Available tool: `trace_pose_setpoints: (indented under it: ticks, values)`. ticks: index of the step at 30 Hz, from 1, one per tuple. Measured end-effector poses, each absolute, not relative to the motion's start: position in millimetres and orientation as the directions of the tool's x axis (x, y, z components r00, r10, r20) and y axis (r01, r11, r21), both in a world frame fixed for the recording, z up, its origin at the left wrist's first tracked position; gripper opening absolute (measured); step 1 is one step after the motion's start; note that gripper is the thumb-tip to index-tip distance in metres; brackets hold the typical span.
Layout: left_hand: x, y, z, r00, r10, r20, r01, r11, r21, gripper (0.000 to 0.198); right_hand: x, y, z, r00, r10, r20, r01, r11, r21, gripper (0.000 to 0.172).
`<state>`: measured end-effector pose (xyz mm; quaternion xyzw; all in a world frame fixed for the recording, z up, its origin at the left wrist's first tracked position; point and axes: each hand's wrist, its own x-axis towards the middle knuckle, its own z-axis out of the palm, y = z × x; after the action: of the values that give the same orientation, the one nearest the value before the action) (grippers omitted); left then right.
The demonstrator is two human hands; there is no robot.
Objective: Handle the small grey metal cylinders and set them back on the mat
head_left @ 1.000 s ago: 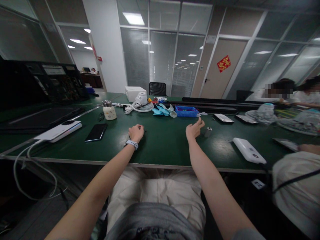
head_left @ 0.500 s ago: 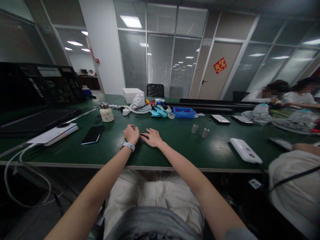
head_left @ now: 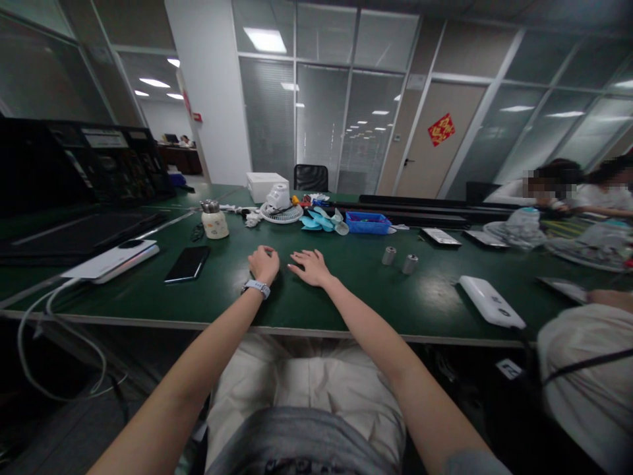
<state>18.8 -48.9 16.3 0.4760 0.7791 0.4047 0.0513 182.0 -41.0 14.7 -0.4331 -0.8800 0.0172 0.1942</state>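
Note:
My left hand (head_left: 264,265), with a watch (head_left: 256,288) on its wrist, rests on the green table (head_left: 341,310) with its fingers curled in. Whatever it may hold is hidden by the fingers. To its right, my right hand (head_left: 310,268) lies palm down with the fingers spread, and nothing shows in it. A small gap separates the two hands. Two small grey metal cylinders (head_left: 389,256) stand upright to the right of my right hand. A black phone (head_left: 186,264) lies left of my left hand, with a cream flask (head_left: 214,225) behind it.
Further back are a white fan part (head_left: 281,212), light blue fan blades (head_left: 320,220), a blue tray (head_left: 367,223) of small items and a white box (head_left: 267,187). A white device (head_left: 490,301) with a cable lies right. White slabs (head_left: 111,259) with cables sit left. Other people sit at right.
My right hand has drawn away to the right from my left hand, and its fingers have spread. My left hand stays curled in about the same place. The view has shifted slightly.

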Motion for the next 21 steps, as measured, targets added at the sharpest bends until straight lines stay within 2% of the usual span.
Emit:
trace_pose_setpoints:
  ticks: [3,7,9,16,21]
  values:
    - [18.4,-49.1,15.5,-0.529,0.788,0.313,0.71,0.209,0.673,0.02,223.7,-35.7,26.6,-0.381,0.785,0.488,0.846,0.509,-0.158,0.054]
    - [18.8,-48.2,14.0,-0.522,0.789,0.324,0.722,0.208,0.66,0.02,295.3,-28.7,33.5,-0.038,0.743,0.669,0.964,0.203,-0.17,0.054]
    - [18.9,-47.7,13.4,-0.521,0.791,0.319,0.722,0.21,0.659,0.02,326.3,-27.2,31.0,0.062,0.706,0.705,0.982,0.085,-0.171,0.055]
    - [17.5,-47.6,12.1,-0.506,0.804,0.313,0.725,0.199,0.66,0.019,371.1,-26.2,18.5,0.249,0.744,0.62,0.965,-0.138,-0.223,0.055]
    - [17.7,-47.9,12.1,-0.499,0.807,0.315,0.727,0.192,0.66,0.019,372.2,-26.4,17.9,0.319,0.769,0.554,0.942,-0.194,-0.273,0.053]
